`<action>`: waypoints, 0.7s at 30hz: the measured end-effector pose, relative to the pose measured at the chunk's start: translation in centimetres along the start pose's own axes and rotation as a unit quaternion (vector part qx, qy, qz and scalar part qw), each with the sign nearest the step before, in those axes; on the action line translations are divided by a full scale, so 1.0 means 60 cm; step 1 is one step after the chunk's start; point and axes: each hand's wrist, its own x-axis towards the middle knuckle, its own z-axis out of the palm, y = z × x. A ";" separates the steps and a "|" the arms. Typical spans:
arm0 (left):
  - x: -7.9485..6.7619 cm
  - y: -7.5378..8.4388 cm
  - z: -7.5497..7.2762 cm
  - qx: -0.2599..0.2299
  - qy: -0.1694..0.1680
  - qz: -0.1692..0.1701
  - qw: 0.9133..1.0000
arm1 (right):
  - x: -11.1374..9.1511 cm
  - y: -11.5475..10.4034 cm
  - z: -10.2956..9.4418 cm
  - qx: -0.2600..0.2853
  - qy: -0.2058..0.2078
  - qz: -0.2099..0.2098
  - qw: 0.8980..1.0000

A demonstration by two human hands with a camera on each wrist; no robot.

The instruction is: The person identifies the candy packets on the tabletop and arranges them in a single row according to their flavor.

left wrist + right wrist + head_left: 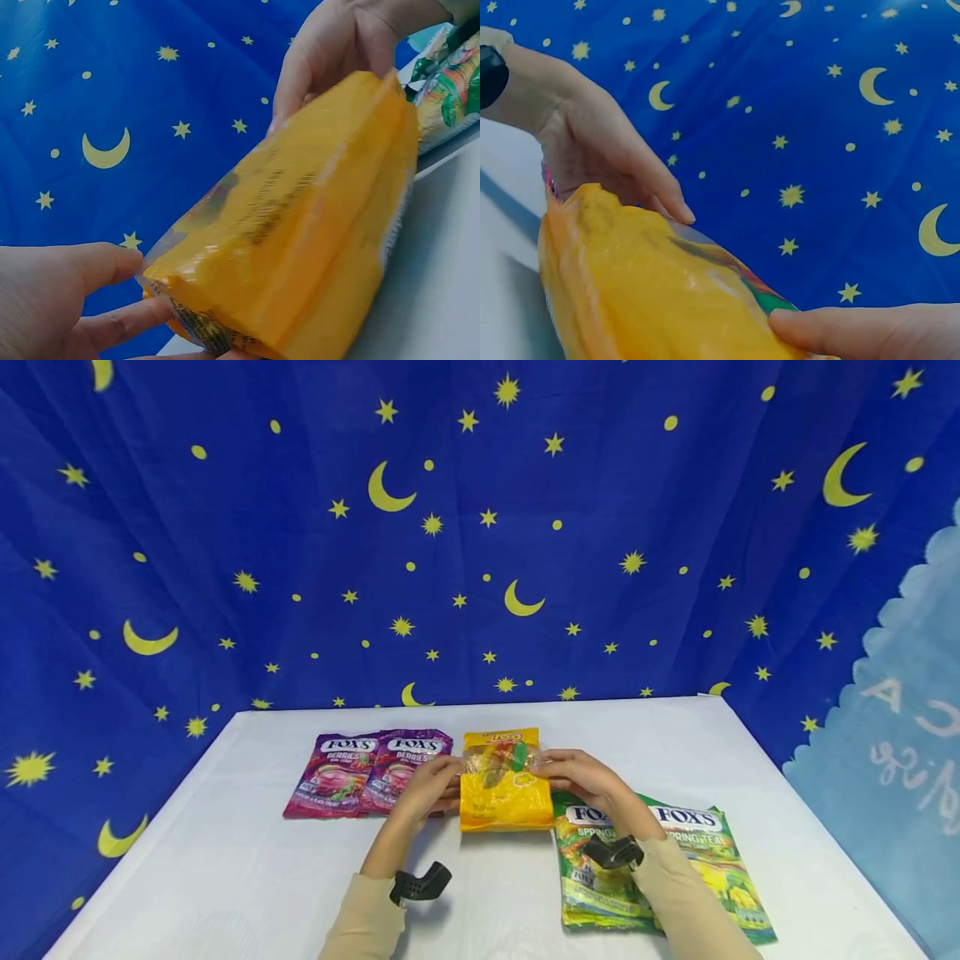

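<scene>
Both hands hold a yellow candy bag [504, 802] by its two sides, near the middle of the white table. The left hand [432, 789] grips its left edge, thumb in front and fingers behind. On the opposite edge, the right hand [585, 774] pinches the bag the same way. In the left wrist view the yellow bag [300, 217] appears tilted, its lower end toward the camera. A clear window with coloured sweets shows on its front in the head view. The right wrist view shows the bag's yellow side [652, 277] between both hands.
Two purple Fox's Berries bags [333, 777] lie overlapping at the left. Green Fox's Spring Tea bags [720, 860] lie at the right, partly under the right forearm. A blue curtain [465, 527] with moons and stars stands behind the white table [225, 860].
</scene>
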 end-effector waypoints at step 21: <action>-0.015 0.036 -0.031 -0.042 -0.015 0.064 0.997 | -0.027 -0.038 -0.004 0.023 -0.055 -0.041 0.997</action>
